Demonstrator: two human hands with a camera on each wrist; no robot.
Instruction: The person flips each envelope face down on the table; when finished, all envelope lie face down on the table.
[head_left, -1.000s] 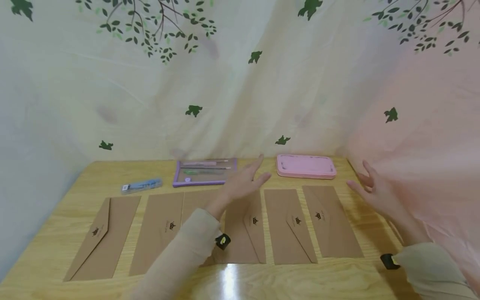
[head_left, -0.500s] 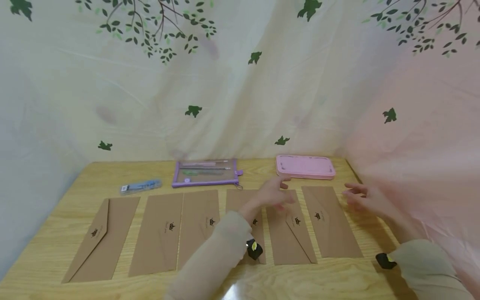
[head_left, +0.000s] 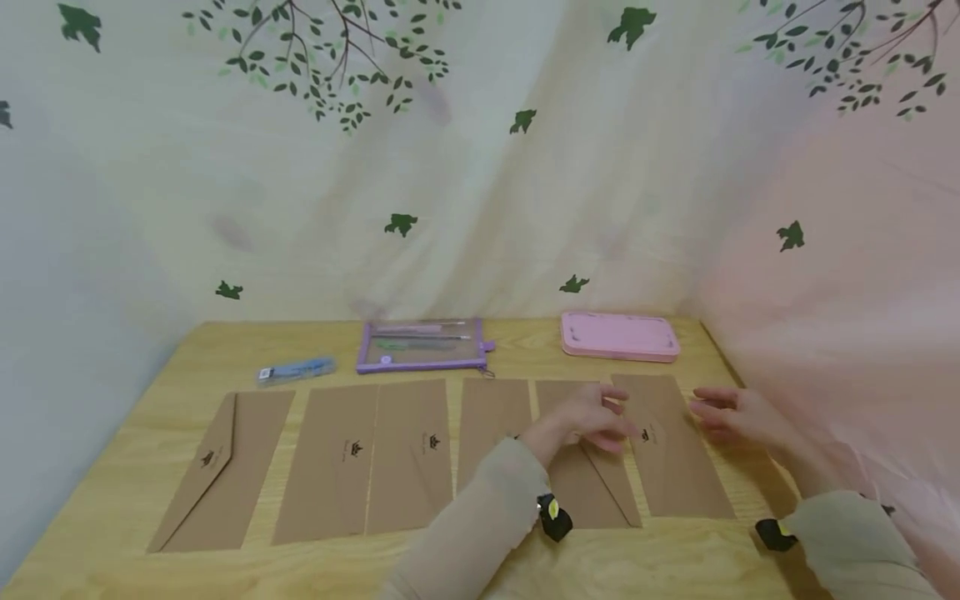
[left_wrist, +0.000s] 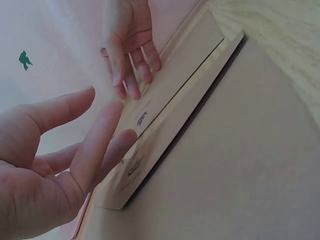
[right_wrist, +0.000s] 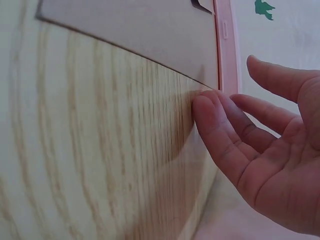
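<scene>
My left hand hovers over the brown envelope second from the right, near the left edge of the rightmost envelope. Its thumb and fingers are spread loosely and hold nothing in the left wrist view. By that rightmost envelope's right edge is my right hand, fingers gently bent and thumb apart, also holding nothing. In the right wrist view, the right fingertips are close to the envelope's edge; whether they touch it or the table I cannot tell. A small dark crown print marks the envelope's face.
Several more brown envelopes lie in a row to the left on the wooden table. Behind them are a blue item in a clear case, a purple-edged clear pencil pouch and a pink pencil case. Patterned cloth hangs behind.
My left hand has moved right and nearer, from beside the pencil pouch to the envelopes at right. My right hand has come down beside the rightmost envelope. The envelopes stay in place.
</scene>
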